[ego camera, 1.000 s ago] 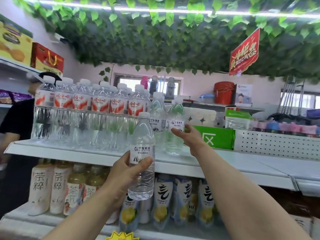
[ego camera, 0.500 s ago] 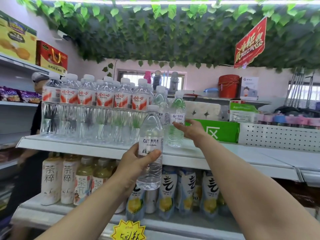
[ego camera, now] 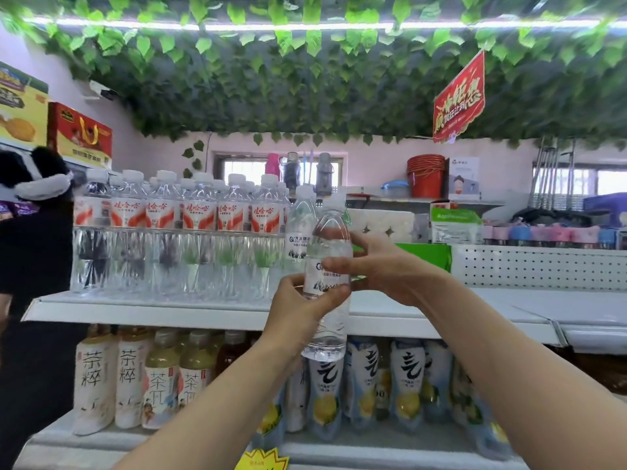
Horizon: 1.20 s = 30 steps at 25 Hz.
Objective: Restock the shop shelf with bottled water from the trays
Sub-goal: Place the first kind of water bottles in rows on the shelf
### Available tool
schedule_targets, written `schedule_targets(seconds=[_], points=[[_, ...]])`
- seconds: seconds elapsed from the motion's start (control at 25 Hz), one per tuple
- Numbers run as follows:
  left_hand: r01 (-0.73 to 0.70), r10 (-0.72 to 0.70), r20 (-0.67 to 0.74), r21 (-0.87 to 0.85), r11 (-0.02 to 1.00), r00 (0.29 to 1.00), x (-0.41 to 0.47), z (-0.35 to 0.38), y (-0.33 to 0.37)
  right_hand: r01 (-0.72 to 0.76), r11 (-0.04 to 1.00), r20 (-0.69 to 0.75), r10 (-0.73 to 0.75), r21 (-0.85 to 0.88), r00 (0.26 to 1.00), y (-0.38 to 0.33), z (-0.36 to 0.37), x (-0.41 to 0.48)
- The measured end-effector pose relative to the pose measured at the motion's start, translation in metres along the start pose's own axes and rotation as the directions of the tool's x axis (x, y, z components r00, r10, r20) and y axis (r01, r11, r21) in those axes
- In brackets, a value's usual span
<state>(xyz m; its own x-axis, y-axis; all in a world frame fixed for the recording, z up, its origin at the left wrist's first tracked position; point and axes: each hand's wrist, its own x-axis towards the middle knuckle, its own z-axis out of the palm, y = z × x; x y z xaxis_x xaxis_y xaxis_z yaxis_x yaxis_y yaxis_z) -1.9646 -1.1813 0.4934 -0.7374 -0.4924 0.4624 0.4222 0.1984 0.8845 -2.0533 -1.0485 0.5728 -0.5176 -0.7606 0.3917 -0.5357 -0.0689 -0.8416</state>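
The bottle stands upright, cap up, with the fingers of the left hand and right hand curled round its labelled middle.

Bright light from the long white ceiling tube lamp; the barred window glares white; edges bend and blur slightly.
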Motion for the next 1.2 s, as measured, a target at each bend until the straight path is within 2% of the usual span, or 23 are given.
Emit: schedule_targets(seconds=[0.12, 0.2, 0.28, 0.36, 0.44, 0.52, 0.6, 0.72, 1.04, 1.2], points=[[-0.069, 0.067, 0.050, 0.050, 0.996, 0.997, 0.005, 0.008, 0.006, -0.002, 1.000, -0.078, 0.000, -0.021, 0.997, -0.010, -0.013, -0.005], [-0.174, 0.169, 0.047, 0.138, 0.975, 0.985, 0.013, 0.005, 0.009, 0.032, 0.999, -0.171, -0.030, 0.005, 0.985, -0.019, -0.021, 0.000], [-0.258, 0.292, -0.066, 0.311, 0.915, 0.954, 0.023, -0.006, 0.005, 0.056, 0.998, -0.266, -0.057, -0.012, 0.962, -0.025, -0.030, 0.011], [-0.258, 0.394, -0.204, 0.482, 0.837, 0.896, 0.034, -0.020, -0.009, 0.047, 0.997, -0.330, -0.062, -0.054, 0.942, -0.028, -0.038, 0.026], [-0.192, 0.399, -0.259, 0.574, 0.796, 0.880, 0.045, -0.029, -0.027, 0.026, 0.996, -0.351, -0.055, -0.089, 0.935, -0.028, -0.042, 0.038], [-0.157, 0.365, -0.236, 0.608, 0.779, 0.901, 0.055, -0.035, -0.044, 0.001, 0.994, -0.343, -0.039, -0.112, 0.938, -0.021, -0.041, 0.050], [-0.165, 0.362, -0.193, 0.636, 0.754, 0.912, 0.062, -0.038, -0.060, -0.025, 0.992, -0.343, -0.019, -0.125, 0.939, -0.008, -0.039, 0.059], [-0.163, 0.385, -0.199, 0.667, 0.727, 0.901, 0.063, -0.040, -0.074, -0.058, 0.990, -0.342, 0.010, -0.132, 0.940, 0.013, -0.035, 0.071], [-0.155, 0.397, -0.193, 0.704, 0.693, 0.897, 0.064, -0.039, -0.079, -0.026, 0.991, -0.328, -0.019, -0.133, 0.945, 0.024, -0.033, 0.077], [-0.158, 0.401, -0.193, 0.706, 0.690, 0.895, 0.066, -0.039, -0.080, -0.027, 0.983, -0.375, -0.044, -0.182, 0.926, 0.025, -0.030, 0.073]])
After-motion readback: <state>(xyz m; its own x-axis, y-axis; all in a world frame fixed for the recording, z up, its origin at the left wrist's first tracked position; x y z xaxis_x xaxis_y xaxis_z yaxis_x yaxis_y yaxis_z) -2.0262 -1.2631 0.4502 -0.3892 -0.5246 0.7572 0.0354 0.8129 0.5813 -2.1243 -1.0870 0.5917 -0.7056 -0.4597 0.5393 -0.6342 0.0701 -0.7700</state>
